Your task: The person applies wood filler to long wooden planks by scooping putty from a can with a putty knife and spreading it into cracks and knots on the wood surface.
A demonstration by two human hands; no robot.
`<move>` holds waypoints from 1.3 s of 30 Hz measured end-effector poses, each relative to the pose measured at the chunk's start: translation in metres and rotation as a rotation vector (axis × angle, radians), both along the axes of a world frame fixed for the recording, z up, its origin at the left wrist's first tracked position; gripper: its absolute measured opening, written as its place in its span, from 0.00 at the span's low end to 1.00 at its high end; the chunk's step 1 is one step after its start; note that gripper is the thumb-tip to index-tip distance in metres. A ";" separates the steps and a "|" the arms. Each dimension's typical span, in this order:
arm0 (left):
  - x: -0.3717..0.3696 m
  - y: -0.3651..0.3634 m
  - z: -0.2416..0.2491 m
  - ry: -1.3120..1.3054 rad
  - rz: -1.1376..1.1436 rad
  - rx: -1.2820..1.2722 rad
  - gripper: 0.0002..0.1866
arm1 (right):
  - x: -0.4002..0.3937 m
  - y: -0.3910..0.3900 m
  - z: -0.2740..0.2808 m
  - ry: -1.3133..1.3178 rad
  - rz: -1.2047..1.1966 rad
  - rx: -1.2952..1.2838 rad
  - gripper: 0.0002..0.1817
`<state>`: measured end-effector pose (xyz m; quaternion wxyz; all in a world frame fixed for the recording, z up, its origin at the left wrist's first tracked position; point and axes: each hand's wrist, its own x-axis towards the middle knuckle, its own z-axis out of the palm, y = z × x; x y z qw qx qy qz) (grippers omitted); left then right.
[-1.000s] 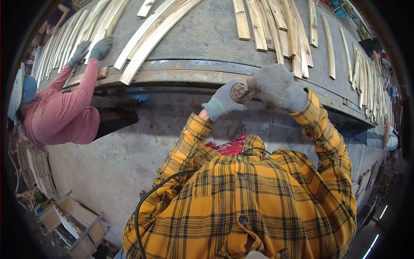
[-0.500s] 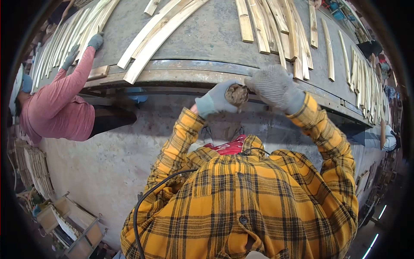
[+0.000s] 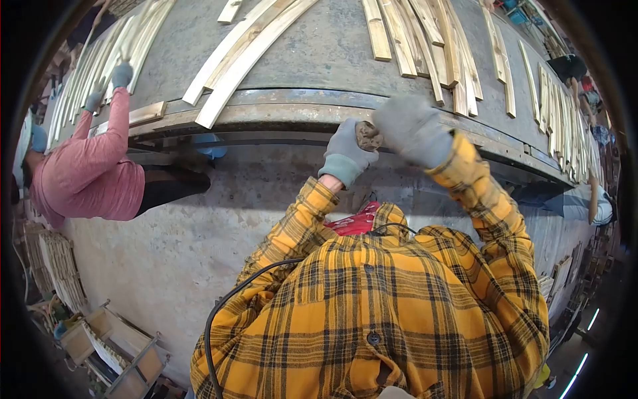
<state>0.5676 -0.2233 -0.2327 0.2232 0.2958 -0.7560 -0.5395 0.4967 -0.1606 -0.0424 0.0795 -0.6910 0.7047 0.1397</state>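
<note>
My left hand (image 3: 348,149), in a grey glove with a pale green cuff, is wrapped round a brown, rough lump (image 3: 368,135) just off the table's near edge. Close to its right side is my right hand (image 3: 412,130), also gloved in grey and blurred by motion; its fingers cannot be made out. Long pale wooden strips (image 3: 251,61) lie on the grey table (image 3: 312,63) beyond my hands, and more strips (image 3: 458,73) lie to the right.
At the left, a co-worker in a pink top (image 3: 93,166) reaches over strips with gloved hands. Another person (image 3: 601,207) is at the far right. Below the table edge sits a blue object (image 3: 211,147). A wooden frame (image 3: 123,346) stands on the floor at lower left.
My left hand and the lump have risen slightly towards the table edge. My right hand has shifted a little left and blurred. The co-worker's hands have moved left.
</note>
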 end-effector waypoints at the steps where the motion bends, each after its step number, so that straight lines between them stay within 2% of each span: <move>1: -0.008 0.000 -0.010 0.019 -0.005 -0.131 0.27 | 0.017 0.002 -0.009 -0.001 -0.015 -0.074 0.08; 2: -0.015 -0.003 -0.019 0.041 0.001 -0.267 0.27 | 0.025 0.001 -0.016 0.002 -0.021 -0.153 0.07; 3: -0.013 -0.003 -0.021 0.021 -0.066 -0.276 0.28 | 0.012 0.003 -0.026 0.107 0.004 -0.115 0.07; 4: -0.003 -0.001 -0.009 0.010 -0.065 -0.270 0.28 | -0.004 0.009 -0.004 0.024 0.189 -0.135 0.07; 6: 0.009 -0.007 0.010 0.037 -0.195 0.051 0.32 | -0.020 -0.001 -0.007 0.154 -0.062 0.001 0.07; 9: 0.002 -0.007 0.002 0.029 -0.238 0.000 0.34 | -0.008 0.008 -0.036 -0.004 0.015 -0.084 0.07; 10: 0.001 -0.008 -0.001 0.022 -0.254 -0.026 0.35 | -0.013 0.005 -0.032 -0.002 0.014 -0.086 0.07; 12: 0.006 -0.009 -0.008 0.027 -0.279 0.030 0.36 | -0.020 0.001 -0.017 0.056 -0.077 0.086 0.06; 14: 0.002 -0.018 -0.009 0.145 -0.339 0.114 0.36 | -0.019 0.002 -0.009 0.025 -0.166 0.041 0.05; 15: -0.001 -0.019 -0.006 0.200 -0.409 0.117 0.35 | -0.023 0.007 -0.014 0.070 -0.069 -0.005 0.05; 16: -0.003 -0.019 -0.008 0.205 -0.407 0.116 0.35 | -0.022 0.009 -0.020 0.120 0.033 -0.053 0.05; 17: -0.004 -0.020 -0.010 0.169 -0.438 -0.011 0.35 | -0.008 0.012 -0.032 0.041 0.020 -0.099 0.06; 18: -0.002 -0.022 -0.013 0.125 -0.472 -0.138 0.35 | 0.005 0.012 -0.020 0.138 0.090 -0.040 0.07; 19: 0.002 -0.023 -0.008 0.184 -0.564 0.059 0.37 | -0.010 0.009 -0.017 0.078 0.091 -0.055 0.07; 20: 0.007 -0.024 -0.003 0.179 -0.568 0.062 0.37 | -0.026 0.006 -0.015 0.016 0.091 -0.066 0.07; 21: 0.009 -0.028 0.004 0.196 -0.581 0.167 0.38 | -0.018 0.002 0.004 -0.033 -0.107 0.029 0.08; 22: 0.008 -0.031 0.008 0.213 -0.593 0.269 0.38 | -0.018 0.006 -0.005 -0.032 -0.108 0.029 0.08; 24: 0.005 -0.032 0.007 0.256 -0.570 0.262 0.38 | -0.009 0.010 -0.020 0.130 -0.013 0.024 0.09; 26: 0.005 -0.029 0.003 0.149 -0.479 0.084 0.36 | 0.000 0.007 -0.013 0.137 -0.013 -0.004 0.10; 27: 0.002 -0.024 -0.006 0.219 -0.359 0.093 0.37 | -0.011 -0.001 -0.012 0.034 -0.166 0.076 0.09; 28: 0.004 -0.018 0.003 0.217 -0.362 0.099 0.37 | -0.020 -0.004 -0.010 -0.061 -0.315 0.154 0.08; 29: 0.005 -0.016 0.014 0.119 -0.218 0.046 0.36 | -0.025 0.000 -0.006 -0.111 -0.284 0.026 0.07; 30: 0.006 -0.013 0.024 0.020 -0.072 -0.004 0.36 | -0.026 -0.001 -0.007 -0.106 -0.284 0.025 0.07; 32: 0.003 -0.011 0.025 0.035 -0.050 -0.016 0.36 | -0.024 -0.002 -0.023 0.123 -0.268 -0.121 0.06; 33: 0.002 -0.010 0.025 -0.038 -0.048 -0.035 0.37 | -0.016 0.005 -0.033 0.172 -0.112 -0.166 0.05; 34: 0.001 -0.011 0.026 -0.108 -0.045 -0.056 0.37 | 0.009 0.011 -0.032 0.175 -0.090 -0.183 0.06; 36: -0.005 -0.012 0.010 -0.084 -0.082 -0.043 0.39 | -0.010 0.011 -0.022 0.123 0.049 -0.056 0.05; 38: -0.001 -0.017 -0.006 0.025 -0.240 0.021 0.39 | -0.034 0.008 -0.017 0.036 0.018 -0.158 0.05; 39: 0.004 -0.021 0.002 0.012 -0.258 0.016 0.38 | -0.017 0.002 -0.006 0.109 0.029 -0.003 0.07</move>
